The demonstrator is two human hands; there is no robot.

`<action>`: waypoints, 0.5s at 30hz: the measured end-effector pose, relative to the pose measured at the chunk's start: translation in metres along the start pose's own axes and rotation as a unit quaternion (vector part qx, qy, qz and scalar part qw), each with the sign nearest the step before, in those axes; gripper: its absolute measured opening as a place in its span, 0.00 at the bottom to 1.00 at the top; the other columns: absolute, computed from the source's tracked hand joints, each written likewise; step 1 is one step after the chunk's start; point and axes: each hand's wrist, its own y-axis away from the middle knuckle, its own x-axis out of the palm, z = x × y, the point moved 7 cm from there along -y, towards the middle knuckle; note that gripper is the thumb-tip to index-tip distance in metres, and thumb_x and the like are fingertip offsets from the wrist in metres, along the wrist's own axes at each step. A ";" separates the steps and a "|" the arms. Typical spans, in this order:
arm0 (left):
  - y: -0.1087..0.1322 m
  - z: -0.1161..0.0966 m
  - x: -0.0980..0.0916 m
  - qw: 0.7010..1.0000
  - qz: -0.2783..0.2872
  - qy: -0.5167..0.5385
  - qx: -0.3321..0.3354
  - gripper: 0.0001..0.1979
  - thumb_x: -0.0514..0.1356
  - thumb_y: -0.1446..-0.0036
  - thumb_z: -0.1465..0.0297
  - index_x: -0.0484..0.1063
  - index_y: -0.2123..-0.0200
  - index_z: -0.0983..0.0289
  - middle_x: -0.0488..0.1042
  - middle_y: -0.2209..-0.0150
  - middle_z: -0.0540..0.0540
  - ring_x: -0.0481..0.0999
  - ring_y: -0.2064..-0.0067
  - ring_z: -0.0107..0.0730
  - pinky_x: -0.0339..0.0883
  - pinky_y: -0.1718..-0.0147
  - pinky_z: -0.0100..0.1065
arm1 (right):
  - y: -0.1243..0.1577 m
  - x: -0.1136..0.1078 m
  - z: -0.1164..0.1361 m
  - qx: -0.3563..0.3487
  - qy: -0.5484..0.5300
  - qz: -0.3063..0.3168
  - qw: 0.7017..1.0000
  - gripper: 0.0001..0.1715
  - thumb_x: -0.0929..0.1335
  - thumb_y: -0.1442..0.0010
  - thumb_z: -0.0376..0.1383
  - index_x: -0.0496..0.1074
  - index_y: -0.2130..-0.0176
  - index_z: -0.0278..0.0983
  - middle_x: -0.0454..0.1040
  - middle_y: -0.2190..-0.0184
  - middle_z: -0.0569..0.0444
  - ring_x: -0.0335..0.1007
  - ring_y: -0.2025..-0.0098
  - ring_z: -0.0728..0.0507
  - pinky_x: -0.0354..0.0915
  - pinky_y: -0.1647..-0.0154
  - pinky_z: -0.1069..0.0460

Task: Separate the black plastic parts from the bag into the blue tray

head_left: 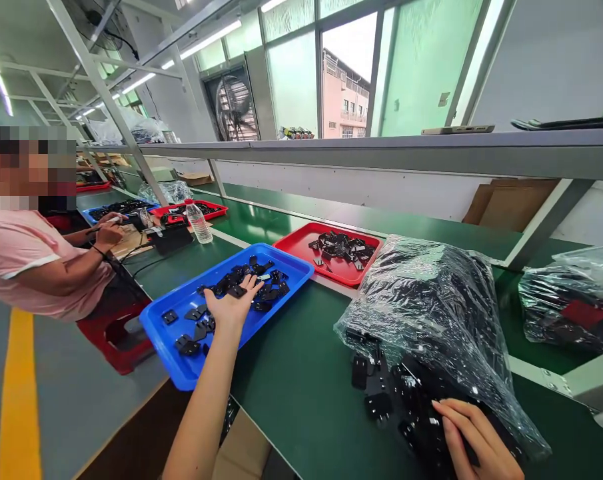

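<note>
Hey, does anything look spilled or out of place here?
Possibly spilled: black parts lie loose on the green bench by the clear plastic bag's near edge, unlike those in the blue tray.

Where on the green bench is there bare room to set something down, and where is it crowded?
The green bench is bare between the blue tray and the large plastic bag, short of the nearer red tray. Another patch borders the water bottle and the blue tray's far side. Crowded: the bag's near edge, with loose black parts by the right hand.
</note>
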 end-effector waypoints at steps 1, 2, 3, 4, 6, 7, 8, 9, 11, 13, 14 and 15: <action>0.001 0.003 0.006 0.999 0.011 -0.037 0.009 0.43 0.43 0.46 0.44 0.48 0.38 0.71 0.55 0.39 0.72 0.53 0.37 0.49 0.53 0.44 0.54 | -0.001 0.001 0.000 -0.017 0.002 0.007 1.000 0.11 0.63 0.40 0.35 0.72 0.59 0.41 0.74 0.64 0.49 0.72 0.64 0.43 0.70 0.66 0.51; 0.001 0.006 0.011 0.996 0.018 -0.079 0.021 0.42 0.43 0.47 0.43 0.54 0.41 0.69 0.58 0.40 0.71 0.54 0.37 0.49 0.50 0.43 0.55 | -0.002 0.002 0.001 -0.031 0.004 0.012 0.999 0.11 0.63 0.40 0.35 0.72 0.59 0.41 0.74 0.65 0.49 0.72 0.64 0.43 0.70 0.66 0.50; 0.001 0.008 0.016 0.991 0.021 -0.127 0.037 0.40 0.43 0.48 0.43 0.59 0.44 0.67 0.61 0.42 0.69 0.56 0.38 0.48 0.49 0.43 0.55 | -0.003 0.003 0.000 -0.037 0.007 0.018 0.999 0.11 0.63 0.40 0.35 0.72 0.59 0.41 0.74 0.66 0.50 0.72 0.64 0.43 0.70 0.66 0.49; -0.001 0.009 0.020 0.979 0.016 -0.192 0.064 0.37 0.39 0.47 0.43 0.63 0.49 0.66 0.65 0.46 0.67 0.60 0.41 0.47 0.50 0.43 0.56 | -0.004 0.004 0.000 -0.036 0.010 0.025 0.999 0.10 0.62 0.39 0.34 0.72 0.59 0.40 0.74 0.67 0.50 0.72 0.65 0.43 0.70 0.65 0.49; -0.006 0.002 0.026 0.929 -0.013 -0.343 0.142 0.35 0.30 0.43 0.47 0.65 0.58 0.65 0.69 0.53 0.64 0.67 0.47 0.44 0.54 0.46 0.56 | -0.005 0.008 -0.002 -0.023 0.013 0.048 0.998 0.10 0.62 0.39 0.34 0.71 0.59 0.40 0.73 0.67 0.50 0.71 0.65 0.42 0.69 0.64 0.47; -0.009 -0.004 0.029 0.887 -0.035 -0.422 0.185 0.34 0.27 0.42 0.52 0.64 0.61 0.65 0.70 0.56 0.62 0.69 0.49 0.42 0.57 0.47 0.55 | -0.005 0.010 -0.003 -0.017 0.012 0.058 0.998 0.10 0.61 0.38 0.33 0.70 0.59 0.39 0.73 0.67 0.50 0.71 0.65 0.43 0.69 0.64 0.47; -0.012 -0.009 0.032 0.856 -0.052 -0.468 0.215 0.31 0.27 0.40 0.55 0.63 0.62 0.65 0.69 0.56 0.61 0.68 0.49 0.41 0.58 0.47 0.54 | -0.005 0.011 -0.003 -0.013 0.011 0.069 0.997 0.10 0.61 0.38 0.33 0.70 0.59 0.39 0.73 0.67 0.50 0.70 0.65 0.43 0.68 0.63 0.46; -0.014 -0.013 0.034 0.829 -0.064 -0.501 0.240 0.27 0.30 0.39 0.57 0.62 0.61 0.64 0.68 0.53 0.60 0.64 0.46 0.41 0.56 0.46 0.51 | -0.005 0.013 -0.003 -0.012 0.011 0.077 0.997 0.10 0.61 0.38 0.32 0.69 0.58 0.39 0.73 0.67 0.50 0.70 0.65 0.43 0.68 0.63 0.46; -0.015 -0.022 0.039 0.785 -0.086 -0.542 0.286 0.18 0.40 0.38 0.60 0.58 0.54 0.65 0.59 0.44 0.59 0.50 0.38 0.43 0.46 0.41 0.49 | -0.005 0.015 -0.004 -0.008 0.012 0.096 0.995 0.10 0.61 0.38 0.31 0.69 0.58 0.38 0.72 0.68 0.50 0.69 0.65 0.43 0.67 0.62 0.46; -0.010 -0.029 0.046 0.732 -0.101 -0.589 0.327 0.20 0.47 0.40 0.64 0.51 0.47 0.65 0.43 0.36 0.58 0.34 0.35 0.47 0.34 0.40 0.51 | -0.006 0.017 -0.005 0.002 0.012 0.123 0.992 0.10 0.60 0.38 0.31 0.68 0.58 0.38 0.72 0.67 0.51 0.68 0.65 0.44 0.66 0.61 0.45; -0.006 -0.028 0.051 0.704 -0.098 -0.616 0.340 0.23 0.48 0.41 0.64 0.48 0.45 0.66 0.37 0.34 0.58 0.30 0.35 0.50 0.30 0.41 0.52 | -0.007 0.017 -0.005 0.010 0.012 0.140 0.990 0.10 0.60 0.38 0.31 0.69 0.59 0.38 0.71 0.67 0.50 0.68 0.64 0.44 0.66 0.60 0.45; -0.002 -0.026 0.056 0.676 -0.086 -0.645 0.347 0.24 0.47 0.41 0.65 0.46 0.43 0.67 0.34 0.34 0.59 0.29 0.35 0.52 0.28 0.42 0.54 | -0.008 0.018 -0.006 0.020 0.013 0.160 0.987 0.10 0.60 0.38 0.31 0.69 0.60 0.38 0.71 0.66 0.50 0.68 0.63 0.43 0.65 0.60 0.45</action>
